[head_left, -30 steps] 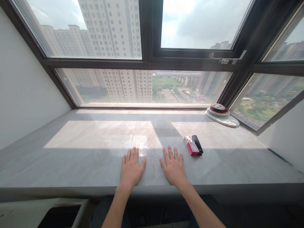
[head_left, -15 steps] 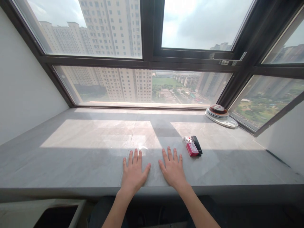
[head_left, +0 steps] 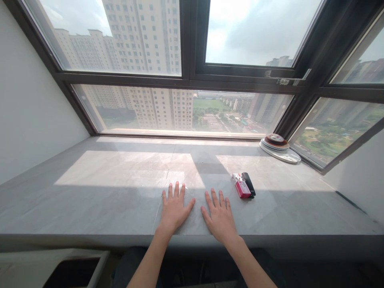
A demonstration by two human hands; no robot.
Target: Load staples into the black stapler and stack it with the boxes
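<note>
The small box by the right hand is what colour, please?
The small box is pinkish-red and white, best in the head view.

The bare left hand [head_left: 175,210] and bare right hand [head_left: 220,218] lie spread, palms down, on a grey marbled sill [head_left: 105,212]. Ahead and right of the right hand: 1 pink-and-white rectangular box [head_left: 242,190] beside 1 slim black stapler-like object [head_left: 249,185]; farther out, stacked round plates, white and brown [head_left: 274,146].

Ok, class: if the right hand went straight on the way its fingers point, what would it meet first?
Going that way across the ledge, the right hand would probably meet the lower window rail, passing left of the pink box. Depth is hard to judge from one view.
</note>
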